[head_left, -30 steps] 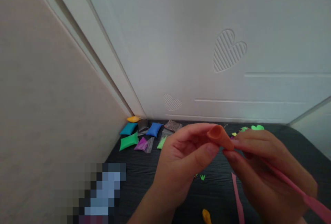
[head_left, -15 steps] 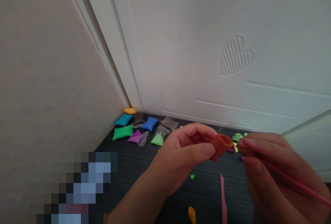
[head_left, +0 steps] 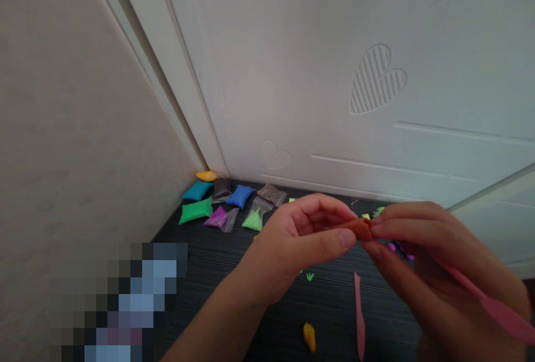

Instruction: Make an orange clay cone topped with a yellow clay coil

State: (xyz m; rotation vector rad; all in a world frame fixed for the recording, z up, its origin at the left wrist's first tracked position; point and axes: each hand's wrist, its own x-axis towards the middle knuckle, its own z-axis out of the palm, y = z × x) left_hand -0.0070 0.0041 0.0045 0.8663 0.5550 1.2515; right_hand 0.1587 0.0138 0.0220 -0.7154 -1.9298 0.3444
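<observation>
A small piece of orange-brown clay [head_left: 363, 229] is pinched between the thumb and fingers of my left hand [head_left: 307, 242]. My right hand [head_left: 443, 262] touches the clay's right edge with thumb and fingertips. Tucked in that same hand is a pink modelling tool [head_left: 504, 314], its wide end sticking out at the lower right. Below the hands a second pink tool [head_left: 359, 317], shaped like a knife, lies on the dark table. Left of it sit a yellow clay lump [head_left: 309, 337] and a tiny green clay piece [head_left: 310, 277].
Bags of coloured clay, among them a green bag [head_left: 196, 210], a blue bag [head_left: 241, 196] and a purple bag [head_left: 217, 218], lie at the back left. Behind the table [head_left: 234, 250] stands a white panel [head_left: 267, 72] with heart reliefs. Purple bits [head_left: 392, 246] show under my right hand.
My right hand has moved left, and its fingertips now meet the clay. The clay's open, cup-like mouth has been pinched flatter. The view has shifted slightly.
</observation>
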